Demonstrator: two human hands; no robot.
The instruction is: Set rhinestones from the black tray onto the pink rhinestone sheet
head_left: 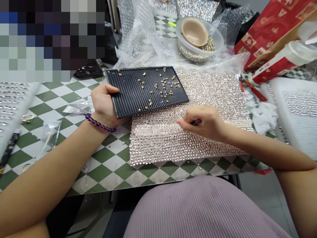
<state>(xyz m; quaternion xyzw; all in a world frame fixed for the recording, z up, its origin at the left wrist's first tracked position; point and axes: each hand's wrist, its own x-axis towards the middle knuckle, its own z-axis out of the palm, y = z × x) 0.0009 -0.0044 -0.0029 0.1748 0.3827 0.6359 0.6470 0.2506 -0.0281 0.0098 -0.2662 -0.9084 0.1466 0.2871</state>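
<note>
My left hand point(104, 102) grips the short left edge of a black ridged tray point(133, 96), thumb on top. The tray is held tilted above the table, with several small yellowish rhinestones point(163, 87) scattered over its grooves, mostly on the right half. Below and beyond it lies a sheet covered in rows of sparkling rhinestones point(158, 145). Over that sheet my right hand point(204, 120) is closed around a thin dark tool, of which only a short dark and pink bit point(196, 122) shows. What kind of tool it is, I cannot make out.
A clear bowl point(182, 49) of rhinestones with a beige bowl point(195, 31) inside stands at the back. Bubble wrap point(146, 46) surrounds it. Red-handled pliers point(255, 89), a red-labelled bottle point(274, 62) and a white container point(297, 109) are at right; a phone point(89, 70) lies back left.
</note>
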